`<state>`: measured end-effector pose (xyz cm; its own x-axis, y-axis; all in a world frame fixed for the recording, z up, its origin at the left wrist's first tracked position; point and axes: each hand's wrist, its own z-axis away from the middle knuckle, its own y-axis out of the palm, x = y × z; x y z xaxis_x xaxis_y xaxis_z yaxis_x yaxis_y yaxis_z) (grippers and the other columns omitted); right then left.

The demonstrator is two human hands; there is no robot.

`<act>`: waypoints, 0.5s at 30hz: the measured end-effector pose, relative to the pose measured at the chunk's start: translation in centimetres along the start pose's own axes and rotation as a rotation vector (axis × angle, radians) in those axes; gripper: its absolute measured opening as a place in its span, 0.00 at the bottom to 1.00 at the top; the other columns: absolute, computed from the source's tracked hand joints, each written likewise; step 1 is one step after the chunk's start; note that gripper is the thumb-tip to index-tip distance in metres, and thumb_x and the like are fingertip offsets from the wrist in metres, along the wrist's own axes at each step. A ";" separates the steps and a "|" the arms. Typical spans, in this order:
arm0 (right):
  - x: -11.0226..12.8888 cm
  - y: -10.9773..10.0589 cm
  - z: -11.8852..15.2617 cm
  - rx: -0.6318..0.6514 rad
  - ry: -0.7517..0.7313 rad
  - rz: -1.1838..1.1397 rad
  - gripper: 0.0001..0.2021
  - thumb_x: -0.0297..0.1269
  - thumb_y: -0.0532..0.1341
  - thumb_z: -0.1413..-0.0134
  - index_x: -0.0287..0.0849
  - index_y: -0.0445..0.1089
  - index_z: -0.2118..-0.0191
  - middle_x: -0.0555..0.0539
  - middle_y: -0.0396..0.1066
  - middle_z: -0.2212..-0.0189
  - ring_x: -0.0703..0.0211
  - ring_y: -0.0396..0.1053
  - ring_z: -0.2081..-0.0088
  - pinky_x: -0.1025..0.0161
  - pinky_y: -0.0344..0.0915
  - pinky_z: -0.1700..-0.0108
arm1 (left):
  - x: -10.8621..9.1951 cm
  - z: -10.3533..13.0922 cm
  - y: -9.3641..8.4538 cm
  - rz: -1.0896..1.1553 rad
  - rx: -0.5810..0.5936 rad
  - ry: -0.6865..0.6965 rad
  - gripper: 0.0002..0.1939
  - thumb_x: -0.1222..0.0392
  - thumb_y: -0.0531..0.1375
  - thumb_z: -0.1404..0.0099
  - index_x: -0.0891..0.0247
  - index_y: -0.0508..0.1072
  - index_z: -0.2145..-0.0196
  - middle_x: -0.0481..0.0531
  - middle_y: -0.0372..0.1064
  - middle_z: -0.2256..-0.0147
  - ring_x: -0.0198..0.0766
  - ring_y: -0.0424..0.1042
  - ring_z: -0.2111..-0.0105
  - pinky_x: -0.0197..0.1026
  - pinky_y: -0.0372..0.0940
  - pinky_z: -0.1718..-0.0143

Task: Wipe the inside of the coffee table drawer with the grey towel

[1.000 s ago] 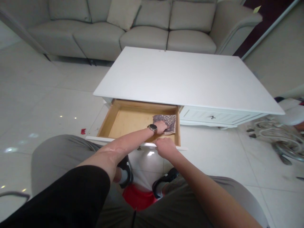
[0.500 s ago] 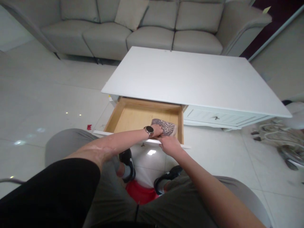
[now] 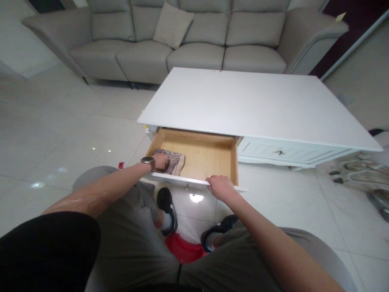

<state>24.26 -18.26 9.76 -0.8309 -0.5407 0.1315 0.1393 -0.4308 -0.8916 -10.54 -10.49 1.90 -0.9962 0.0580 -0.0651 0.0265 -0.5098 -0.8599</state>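
Observation:
An open wooden drawer (image 3: 209,156) juts out of the white coffee table (image 3: 243,101). Inside it at the left, my left hand (image 3: 161,161), with a watch on the wrist, presses a folded patterned cloth (image 3: 176,162) against the drawer bottom. Its fingers are bent into the grey-brown fabric and partly hidden. My right hand (image 3: 221,187) grips the top edge of the drawer's white front panel, right of the middle, with the fingers curled over it. A small knob (image 3: 187,186) sits on that panel.
A shut drawer with a knob (image 3: 281,153) lies to the right. Behind the table stands a grey sofa (image 3: 200,56) with a cushion. My feet and a red plastic item (image 3: 185,248) are below the drawer. A metal-framed object (image 3: 361,170) lies at the far right.
My left hand has slid the cloth from the right side of the drawer to its left side. My right hand has stayed on the drawer front. The view has tilted up slightly.

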 end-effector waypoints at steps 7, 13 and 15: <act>0.1 0.0 0.0 -0.005 0.005 0.005 0.14 0.38 0.56 0.34 0.44 0.76 0.50 0.41 0.78 0.55 0.45 0.76 0.54 0.55 0.67 0.56 | -2.6 -0.6 1.1 -0.059 0.056 -0.065 0.56 0.56 0.75 0.61 0.60 0.62 0.34 0.71 0.63 0.36 0.69 0.64 0.38 0.61 0.63 0.40; 0.1 -0.1 0.0 -0.007 -0.002 -0.011 0.14 0.38 0.56 0.34 0.44 0.76 0.50 0.41 0.78 0.54 0.46 0.76 0.54 0.55 0.67 0.56 | -3.4 -3.4 2.1 -0.152 0.025 -0.149 0.53 0.58 0.72 0.51 0.52 0.56 0.30 0.66 0.38 0.27 0.82 0.41 0.31 0.77 0.54 0.41; 0.1 -0.2 0.0 0.003 0.004 -0.017 0.14 0.39 0.56 0.34 0.44 0.76 0.50 0.41 0.78 0.55 0.46 0.76 0.54 0.55 0.67 0.56 | -3.2 -4.0 2.1 -0.131 -0.061 -0.115 0.46 0.60 0.68 0.45 0.52 0.58 0.31 0.68 0.45 0.28 0.77 0.49 0.32 0.72 0.57 0.40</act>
<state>24.17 -18.23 9.90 -0.8352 -0.5305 0.1447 0.1269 -0.4419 -0.8880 -6.94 -8.32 -1.70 -0.9942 0.0202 0.1053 -0.1031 -0.4511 -0.8865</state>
